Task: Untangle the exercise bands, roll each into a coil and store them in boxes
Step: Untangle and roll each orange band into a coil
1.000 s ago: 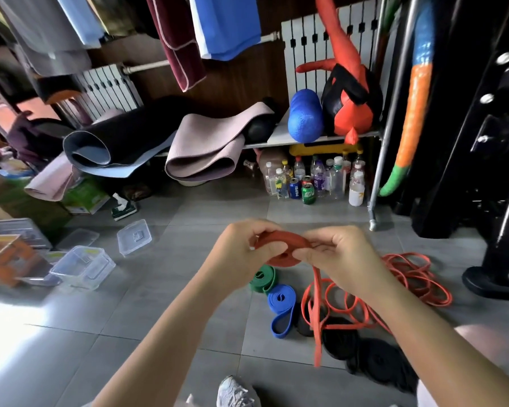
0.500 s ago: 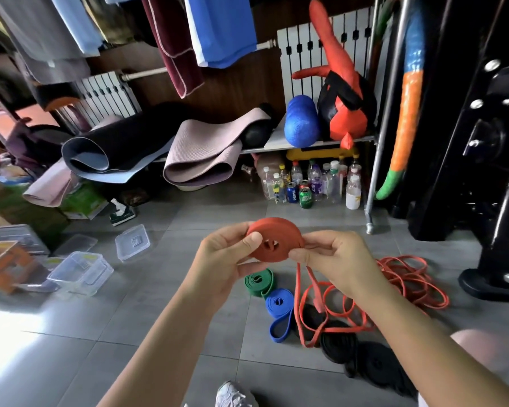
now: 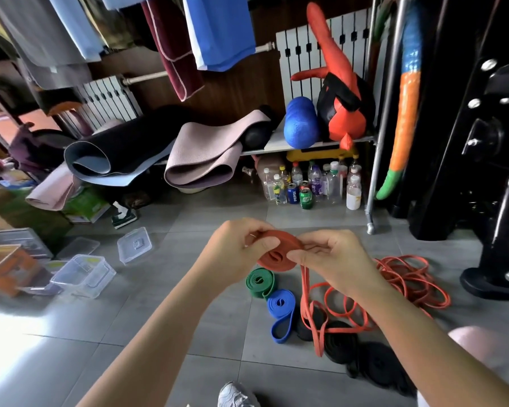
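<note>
- Since half a second ago, the red coil (image 3: 279, 254) has tipped flatter between the hands.
- The grip of the left hand (image 3: 232, 251) and of the right hand (image 3: 332, 257) each pinches the red coil.
- It is held above the green coil (image 3: 259, 282) on the floor (image 3: 194, 218), with its loose tail hanging right of that coil.

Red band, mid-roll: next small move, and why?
Probably wind one more turn of the hanging tail onto the red coil. The left hand pinches the coil, the right hand holds the tail, and a long loop hangs unrolled.
</note>
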